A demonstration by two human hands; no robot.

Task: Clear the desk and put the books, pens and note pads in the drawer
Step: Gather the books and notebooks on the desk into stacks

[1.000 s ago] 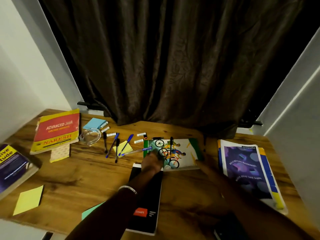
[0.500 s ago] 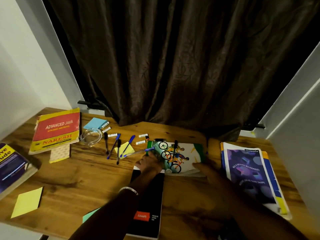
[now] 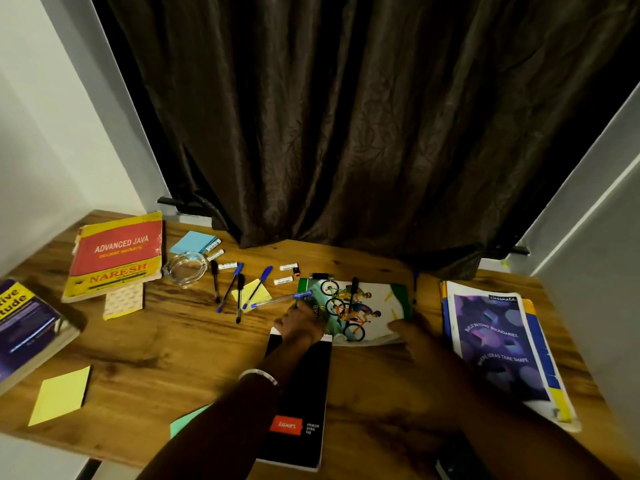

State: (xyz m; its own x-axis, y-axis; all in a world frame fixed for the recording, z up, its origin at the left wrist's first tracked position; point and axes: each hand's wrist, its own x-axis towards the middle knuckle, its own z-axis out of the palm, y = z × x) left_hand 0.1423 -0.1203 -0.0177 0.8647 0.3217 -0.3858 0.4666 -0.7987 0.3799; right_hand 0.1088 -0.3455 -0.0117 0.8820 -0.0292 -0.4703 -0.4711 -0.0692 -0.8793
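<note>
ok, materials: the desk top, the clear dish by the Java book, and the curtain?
Brown desk top: wood or wood-look laminate, visible grain and knots, slight sheen. Clear round dish: glass or clear plastic, see-through with bright rim glints; can't tell which. Dark brown curtain: woven fabric, soft folds, faint leaf pattern, mild satin sheen.

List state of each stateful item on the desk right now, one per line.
cycling notebook: closed, flat, both hands on it
left hand: on notebook's left edge
right hand: at notebook's near right corner
black pen: lying on notebook
spiral pad: closed
Java book: closed
</note>
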